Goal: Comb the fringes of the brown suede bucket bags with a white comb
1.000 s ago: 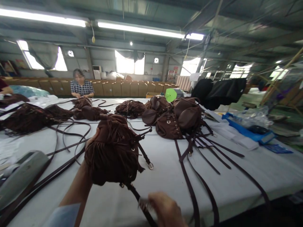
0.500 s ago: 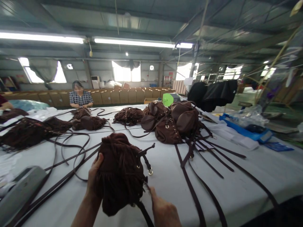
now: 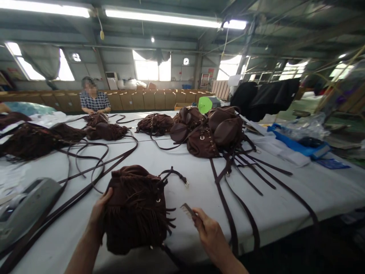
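Note:
A dark brown fringed bag [image 3: 134,209] is held up over the near part of the table, its fringe strands sticking out to the right. My left hand [image 3: 99,213] grips its left side, thumb on the front and the other fingers hidden behind. From the bag's upper right a short strap with a metal buckle [image 3: 186,184] juts out. My right hand [image 3: 209,232] pinches a small comb [image 3: 187,210], teeth showing, just right of the fringe and apart from it.
More brown bags [image 3: 212,131] are heaped on the white table [image 3: 171,160], long straps trailing rightward. Others lie at the left, near a grey device [image 3: 34,205]. A blue tray [image 3: 299,140] sits at the right. A person [image 3: 94,97] sits across the table.
My right hand has drawn the comb away from the bag to the right. The bag has shifted left and turned, showing more of its fringed front. The view has tilted down.

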The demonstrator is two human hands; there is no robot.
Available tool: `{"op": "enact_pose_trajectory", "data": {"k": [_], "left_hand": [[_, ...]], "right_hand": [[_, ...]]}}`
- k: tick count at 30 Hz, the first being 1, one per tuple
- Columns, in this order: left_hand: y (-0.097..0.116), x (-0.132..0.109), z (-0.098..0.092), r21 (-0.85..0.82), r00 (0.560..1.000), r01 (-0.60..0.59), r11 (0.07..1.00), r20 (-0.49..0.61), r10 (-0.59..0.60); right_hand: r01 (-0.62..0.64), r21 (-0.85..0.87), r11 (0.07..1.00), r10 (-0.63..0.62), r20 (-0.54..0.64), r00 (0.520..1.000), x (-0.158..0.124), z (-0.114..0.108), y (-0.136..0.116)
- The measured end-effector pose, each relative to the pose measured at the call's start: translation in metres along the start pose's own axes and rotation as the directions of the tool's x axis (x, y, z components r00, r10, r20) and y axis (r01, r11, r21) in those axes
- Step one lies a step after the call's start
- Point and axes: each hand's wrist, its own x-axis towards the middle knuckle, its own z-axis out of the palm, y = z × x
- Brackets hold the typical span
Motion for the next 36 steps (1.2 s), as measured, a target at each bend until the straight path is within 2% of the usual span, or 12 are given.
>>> {"op": "enact_pose_trajectory", "data": {"k": [3, 6, 7, 10, 13, 18, 24, 28, 30, 32, 34, 36], "left_hand": [[0.006, 0.0, -0.03, 0.667, 0.937, -0.091, 0.739, -0.194, 0.291], [0.018, -0.019, -0.019, 0.897, 0.742, -0.343, 0.28, 0.076, 0.666], [0.018, -0.028, -0.005, 0.874, 0.719, -0.449, 0.186, 0.23, 0.656], [-0.005, -0.052, 0.047, 0.763, 0.756, -0.639, 0.098, 0.598, 0.267], [-0.043, -0.062, 0.081, 0.757, 0.754, -0.653, -0.022, 0.653, 0.074], [-0.066, -0.07, 0.073, 0.64, 0.653, -0.757, 0.131, 0.748, 0.118], [-0.064, -0.129, 0.053, 0.493, 0.538, -0.801, 0.34, 0.842, 0.047], [-0.048, -0.132, 0.032, 0.593, 0.686, -0.723, 0.355, 0.677, 0.265], [-0.028, -0.107, 0.014, 0.746, 0.768, -0.583, 0.32, 0.379, 0.515], [-0.008, -0.076, -0.006, 0.86, 0.725, -0.337, 0.382, -0.021, 0.688], [0.003, -0.049, -0.021, 0.823, 0.761, -0.177, 0.54, -0.233, 0.605], [0.002, -0.033, -0.028, 0.745, 0.875, -0.131, 0.654, -0.224, 0.43]], "right_hand": [[-0.007, 0.017, 1.0, 0.007, 0.012, 1.0, 0.001, 0.004, 0.002], [-0.021, 0.033, 0.999, 0.02, 0.053, 0.998, 0.004, 0.011, 0.001], [-0.019, 0.038, 0.999, 0.017, 0.067, 0.998, 0.005, 0.014, -0.001], [-0.006, 0.051, 0.999, 0.001, 0.088, 0.996, 0.007, 0.023, -0.008], [0.018, 0.051, 0.999, -0.021, 0.067, 0.998, 0.005, 0.029, -0.009], [0.108, 0.054, 0.993, -0.111, 0.071, 0.991, 0.0, 0.026, -0.003], [0.421, -0.162, 0.892, -0.381, 0.229, 0.896, 0.027, 0.031, -0.035], [0.552, -0.299, 0.779, -0.474, 0.297, 0.829, 0.051, 0.042, -0.061], [0.579, -0.319, 0.751, -0.474, 0.35, 0.808, 0.055, 0.046, -0.067], [0.587, -0.311, 0.748, -0.462, 0.392, 0.796, 0.053, 0.048, -0.067], [0.574, -0.293, 0.764, -0.446, 0.404, 0.799, 0.047, 0.049, -0.063], [0.567, -0.264, 0.78, -0.448, 0.398, 0.801, 0.038, 0.051, -0.054]]}}
